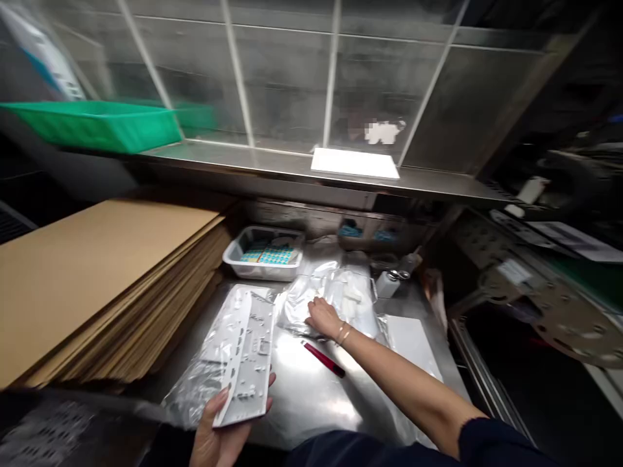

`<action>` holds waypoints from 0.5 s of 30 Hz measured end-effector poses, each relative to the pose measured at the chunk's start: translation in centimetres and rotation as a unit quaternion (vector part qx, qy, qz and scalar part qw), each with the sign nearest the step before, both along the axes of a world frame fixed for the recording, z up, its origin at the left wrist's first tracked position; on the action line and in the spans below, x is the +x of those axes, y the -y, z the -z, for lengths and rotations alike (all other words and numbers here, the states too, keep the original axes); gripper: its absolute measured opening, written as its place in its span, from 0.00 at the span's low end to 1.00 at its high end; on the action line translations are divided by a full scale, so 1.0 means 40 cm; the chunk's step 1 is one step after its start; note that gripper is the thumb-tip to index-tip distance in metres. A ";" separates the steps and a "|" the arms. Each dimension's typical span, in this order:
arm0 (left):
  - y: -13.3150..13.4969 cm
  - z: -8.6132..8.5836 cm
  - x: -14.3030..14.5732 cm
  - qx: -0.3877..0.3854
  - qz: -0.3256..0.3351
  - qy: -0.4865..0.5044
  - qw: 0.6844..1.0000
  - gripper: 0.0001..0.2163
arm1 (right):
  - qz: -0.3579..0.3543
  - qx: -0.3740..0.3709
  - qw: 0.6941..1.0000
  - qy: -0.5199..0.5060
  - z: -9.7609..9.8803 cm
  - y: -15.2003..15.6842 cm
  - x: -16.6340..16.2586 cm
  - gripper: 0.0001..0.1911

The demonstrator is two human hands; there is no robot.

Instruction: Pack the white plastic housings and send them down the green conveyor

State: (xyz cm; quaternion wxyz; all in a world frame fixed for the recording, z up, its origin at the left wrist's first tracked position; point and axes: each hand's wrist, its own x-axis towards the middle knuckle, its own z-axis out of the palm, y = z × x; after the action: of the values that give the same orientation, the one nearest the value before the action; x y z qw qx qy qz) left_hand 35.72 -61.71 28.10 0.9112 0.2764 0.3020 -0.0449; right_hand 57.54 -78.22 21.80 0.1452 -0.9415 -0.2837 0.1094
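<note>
My left hand (221, 428) is closed around the lower end of a long white plastic panel (256, 350), its clipped and slotted inner side facing up. Beyond and beside the panel, clear plastic wrapping (209, 357) lies on the metal table. At the middle of the table my right hand (325, 318) rests on a pile of clear plastic bags (304, 295), fingers curled in and seeming to pinch the front bag. Just in front of that hand lies a red utility knife (324, 359).
A tall stack of cardboard sheets (111, 259) stands on the left. Behind are a white tray (263, 269) with blue-dotted sheets and a white bottle (388, 285). A shelf (233, 162) above holds a green basket (97, 126) and a white panel (355, 163). Machinery (549, 311) is on the right.
</note>
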 end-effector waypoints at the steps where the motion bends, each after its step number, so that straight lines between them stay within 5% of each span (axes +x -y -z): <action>1: -0.012 0.001 -0.009 -0.007 -0.019 0.005 1.000 0.32 | -0.001 0.007 1.000 -0.003 0.005 -0.003 -0.005 0.13; 8: -0.008 0.034 -0.041 0.013 -0.020 0.010 1.000 0.35 | 0.031 0.110 0.992 -0.058 0.026 -0.010 0.033 0.07; 15: 0.072 0.048 0.100 0.171 0.124 -0.023 0.977 0.31 | 0.088 0.361 0.923 -0.098 0.036 -0.009 0.042 0.17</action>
State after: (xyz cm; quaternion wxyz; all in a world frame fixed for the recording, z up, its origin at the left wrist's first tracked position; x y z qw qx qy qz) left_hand 39.72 -64.60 26.17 0.8305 0.4626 0.2893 -0.1119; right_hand 59.24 -77.86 20.35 0.5111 -0.8313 -0.2041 0.0780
